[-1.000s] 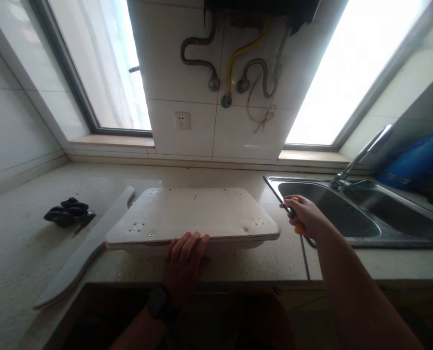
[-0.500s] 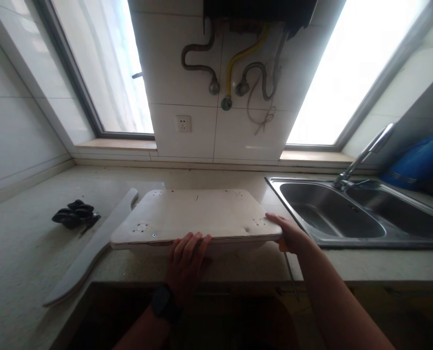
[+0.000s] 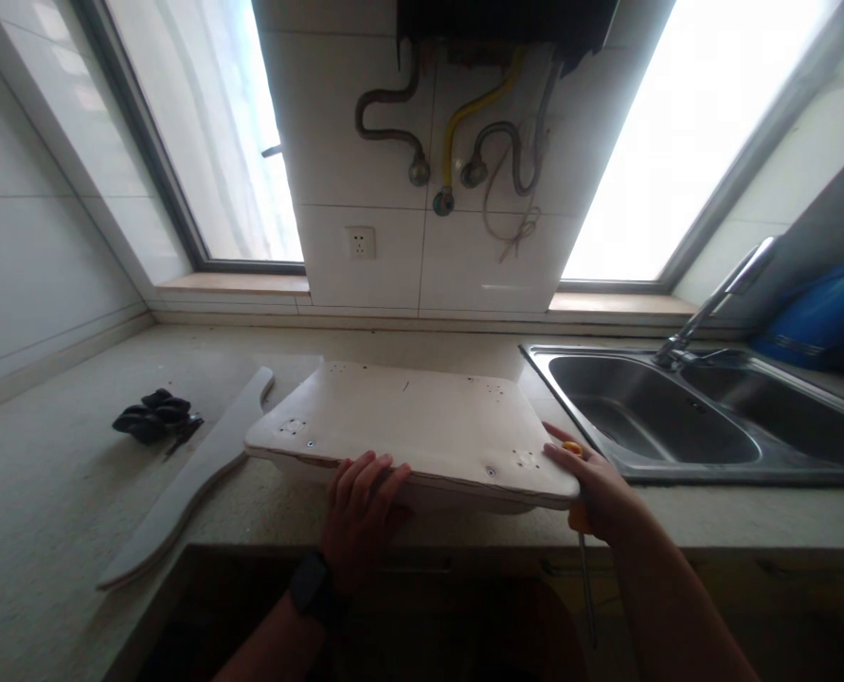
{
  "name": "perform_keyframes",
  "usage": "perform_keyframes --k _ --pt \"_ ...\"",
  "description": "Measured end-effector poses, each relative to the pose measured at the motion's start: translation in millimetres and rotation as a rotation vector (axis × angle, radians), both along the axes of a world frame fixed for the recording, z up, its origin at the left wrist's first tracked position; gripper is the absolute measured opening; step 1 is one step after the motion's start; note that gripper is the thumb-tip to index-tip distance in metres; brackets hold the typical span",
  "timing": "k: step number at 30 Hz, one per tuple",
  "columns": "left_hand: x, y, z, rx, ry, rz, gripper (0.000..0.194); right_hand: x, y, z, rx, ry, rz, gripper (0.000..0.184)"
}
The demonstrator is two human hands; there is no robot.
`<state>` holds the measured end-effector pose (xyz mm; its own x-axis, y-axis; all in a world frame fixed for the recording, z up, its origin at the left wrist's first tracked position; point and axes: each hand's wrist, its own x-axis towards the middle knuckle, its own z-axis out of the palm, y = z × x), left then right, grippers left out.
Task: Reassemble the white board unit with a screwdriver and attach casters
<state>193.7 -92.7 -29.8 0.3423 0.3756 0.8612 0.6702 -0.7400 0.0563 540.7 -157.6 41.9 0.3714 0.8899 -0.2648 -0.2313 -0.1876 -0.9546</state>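
Observation:
A white padded board (image 3: 407, 421) with screw holes near its corners lies on the counter, slightly turned. My left hand (image 3: 365, 493), a dark watch at its wrist, grips the near edge with fingers over the top. At the right corner my right hand (image 3: 596, 483) holds a screwdriver with a yellow handle (image 3: 579, 519), its metal shaft pointing down. Fingers of this same hand press on the board's corner. A curved white leg-like piece (image 3: 194, 483) lies flat left of the board.
Black rounded parts (image 3: 152, 415) sit on the left of the counter (image 3: 52, 493). A steel double sink (image 3: 641, 403) with a faucet (image 3: 720, 298) is at the right. A blue bag-like thing (image 3: 819, 313) stands behind it. Pipes (image 3: 446, 133) and a socket (image 3: 361, 242) are on the wall.
The board has turned clockwise and shifted right, its right corner coming nearer. My right hand moved right and down with the screwdriver. My left hand stays on the near edge.

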Motion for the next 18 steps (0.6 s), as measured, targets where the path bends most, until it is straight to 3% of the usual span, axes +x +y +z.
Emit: perform_keyframes --k 4,10,18 --pt "1 5 0.7 -0.015 -0.01 0.017 0.05 -13 -13 24.3 0.06 -0.063 -0.09 0.081" --pt "2 22 11.1 -0.077 0.042 0.054 0.077 -41 -30 60.1 0.104 -0.211 -0.105 0.058" --pt "-5 51 19.4 -0.214 0.059 -0.036 0.085 -77 -45 61.4 0.125 -0.205 -0.156 0.056"
